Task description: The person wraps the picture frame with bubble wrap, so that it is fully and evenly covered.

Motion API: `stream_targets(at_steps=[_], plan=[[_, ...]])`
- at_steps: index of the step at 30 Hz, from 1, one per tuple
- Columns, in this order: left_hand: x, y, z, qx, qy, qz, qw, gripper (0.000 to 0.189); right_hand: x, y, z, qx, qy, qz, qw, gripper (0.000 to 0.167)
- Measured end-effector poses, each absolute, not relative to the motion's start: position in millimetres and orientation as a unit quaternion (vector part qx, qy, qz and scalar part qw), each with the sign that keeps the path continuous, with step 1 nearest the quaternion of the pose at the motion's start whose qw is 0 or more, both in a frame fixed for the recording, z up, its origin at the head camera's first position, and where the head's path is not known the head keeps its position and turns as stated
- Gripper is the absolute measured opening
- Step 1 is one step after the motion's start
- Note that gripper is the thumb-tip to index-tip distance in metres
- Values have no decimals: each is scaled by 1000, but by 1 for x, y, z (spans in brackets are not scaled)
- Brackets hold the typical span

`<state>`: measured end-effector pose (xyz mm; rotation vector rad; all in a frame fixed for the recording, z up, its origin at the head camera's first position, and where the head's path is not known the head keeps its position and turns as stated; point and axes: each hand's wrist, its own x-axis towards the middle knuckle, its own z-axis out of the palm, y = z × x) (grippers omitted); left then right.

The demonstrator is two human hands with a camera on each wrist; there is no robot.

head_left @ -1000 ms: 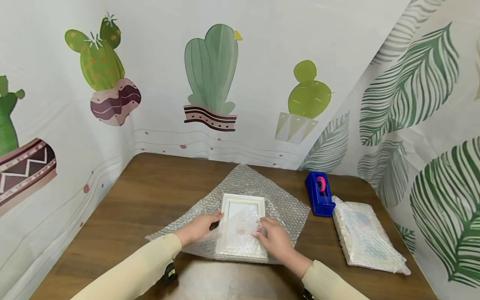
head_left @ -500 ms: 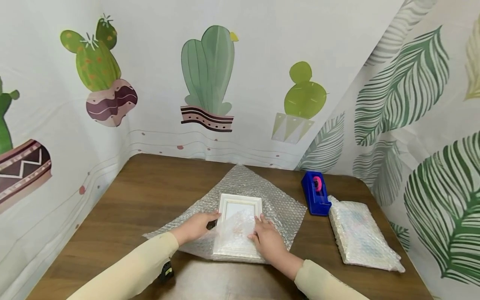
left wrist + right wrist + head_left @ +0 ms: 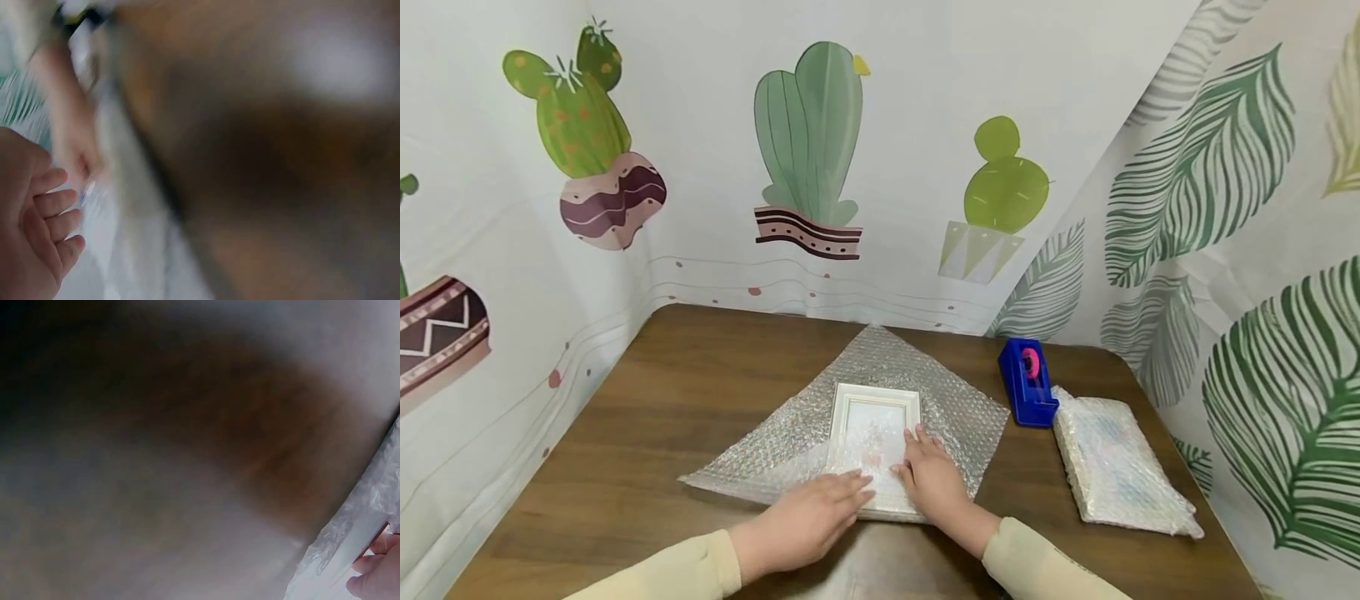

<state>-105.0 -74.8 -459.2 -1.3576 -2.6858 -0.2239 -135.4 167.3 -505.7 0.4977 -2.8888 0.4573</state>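
A white picture frame (image 3: pixel 877 392) lies face up on a sheet of bubble wrap (image 3: pixel 883 354) in the head view, and a flap of the wrap covers its lower part. My left hand (image 3: pixel 808 518), fingers extended, lies across the frame's lower left corner over the wrap. On the frame's right side rests my right hand (image 3: pixel 934 477), its fingers on the edge and its thumb spread inward over the wrap. The left wrist view shows the left hand's fingers (image 3: pixel 59 215) slightly bent, holding nothing visible. Only a few right fingers (image 3: pixel 369 569) appear beside the wrapped edge in the right wrist view.
A blue tape dispenser (image 3: pixel 1028 383) with a pink core stands right of the wrap. Beside it, near the table's right edge, lies a bubble-wrapped package (image 3: pixel 1123 467). The brown wooden table (image 3: pixel 700 375) meets a printed cloth backdrop (image 3: pixel 910 167) behind.
My left hand has left the frame's left edge and moved down and right onto the lower left corner. The right hand remains at the right side, its fingers flatter than before.
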Motion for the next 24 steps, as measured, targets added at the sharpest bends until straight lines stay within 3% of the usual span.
stream_targets(at_steps=[8,17,24], plan=[[-108,-76,-479,-477,-879,-6,8,45,-138,167,-503,169,-971,148,85,57],[-113,-75,-474,-458,-886,-39,-54,49,-141,170,-490,162,-969,181,39,65],[-113,-75,-473,-467,-881,-56,-49,49,-135,170,-489,292,-951,99,-41,65]])
